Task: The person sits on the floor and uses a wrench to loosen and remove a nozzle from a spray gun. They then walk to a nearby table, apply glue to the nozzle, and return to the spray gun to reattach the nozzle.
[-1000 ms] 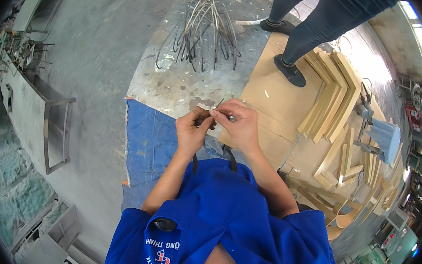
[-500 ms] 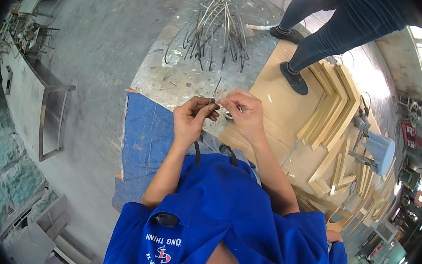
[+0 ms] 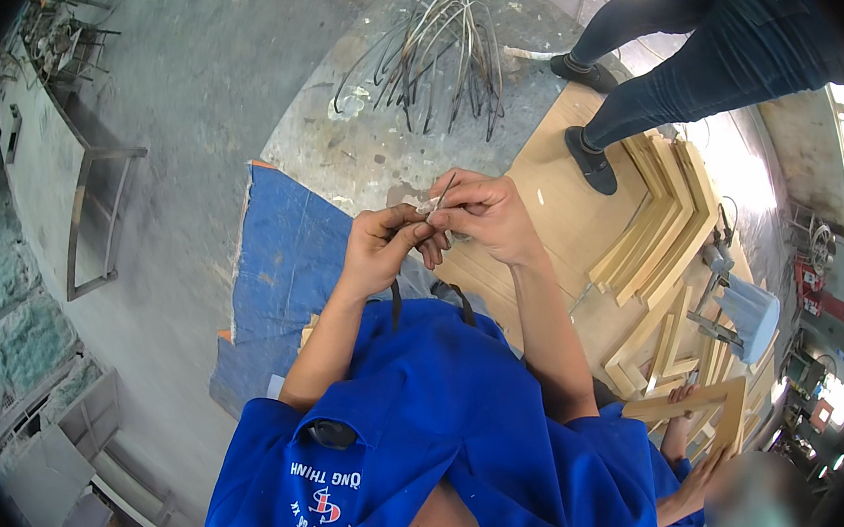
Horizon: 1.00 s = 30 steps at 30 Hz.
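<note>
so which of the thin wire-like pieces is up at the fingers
The straight dark one, where the left fingers and right fingers meet; the others curve and splay in a bundle farther ahead.

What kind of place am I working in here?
Probably a woodworking shop: angled wooden pieces lie stacked, a co-worker holds a wooden frame, and bent, thin rods sit bunched on a stained grey surface.

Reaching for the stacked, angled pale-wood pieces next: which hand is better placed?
Right, probably. The right hand sits nearer the stacked, angled pale-wood pieces; the left hand would likely have to reach across it. Both are occupied at a thin dark rod, so neither looks free.
</note>
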Motion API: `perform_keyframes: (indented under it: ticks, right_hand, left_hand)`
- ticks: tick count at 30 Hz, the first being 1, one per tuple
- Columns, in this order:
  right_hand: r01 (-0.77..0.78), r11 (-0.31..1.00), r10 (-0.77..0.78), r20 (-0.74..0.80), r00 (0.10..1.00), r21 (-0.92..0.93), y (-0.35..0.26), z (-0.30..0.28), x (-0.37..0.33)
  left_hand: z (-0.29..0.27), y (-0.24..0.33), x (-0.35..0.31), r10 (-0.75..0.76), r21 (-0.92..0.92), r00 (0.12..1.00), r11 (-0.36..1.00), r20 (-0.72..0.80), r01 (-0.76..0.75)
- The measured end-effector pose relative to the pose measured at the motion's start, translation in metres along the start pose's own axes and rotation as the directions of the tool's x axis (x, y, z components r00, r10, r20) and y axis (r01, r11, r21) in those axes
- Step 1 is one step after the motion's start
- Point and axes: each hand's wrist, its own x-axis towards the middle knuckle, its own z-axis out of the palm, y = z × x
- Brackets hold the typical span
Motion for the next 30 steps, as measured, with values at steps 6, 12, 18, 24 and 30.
perform_keyframes:
  ticks: [6,12,18,24,30]
  right_hand:
    - [0.054,0.999,-0.054,-0.150,0.987,-0.006,0.009,0.017,0.000]
    - [0.082,0.972,-0.127,-0.198,0.972,-0.219,0.009,0.021,-0.006]
    - [0.081,0.919,-0.157,-0.167,0.973,-0.386,-0.010,0.025,-0.009]
    - [0.146,0.912,-0.212,-0.138,0.967,-0.383,-0.021,0.035,-0.009]
    - [0.160,0.916,-0.260,-0.240,0.935,-0.369,-0.016,0.047,-0.011]
  left_hand:
    - [0.001,-0.001,0.001,0.201,0.096,0.956,0.978,-0.212,-0.184]
    - [-0.002,0.004,0.002,0.248,0.157,0.936,0.964,-0.248,-0.214]
    - [0.000,0.008,0.003,0.258,0.093,0.941,0.965,-0.220,-0.244]
    - [0.001,0.011,0.000,0.295,0.207,0.938,0.944,-0.184,-0.256]
    - [0.008,0.006,0.001,0.462,0.315,0.860,0.867,-0.217,-0.387]
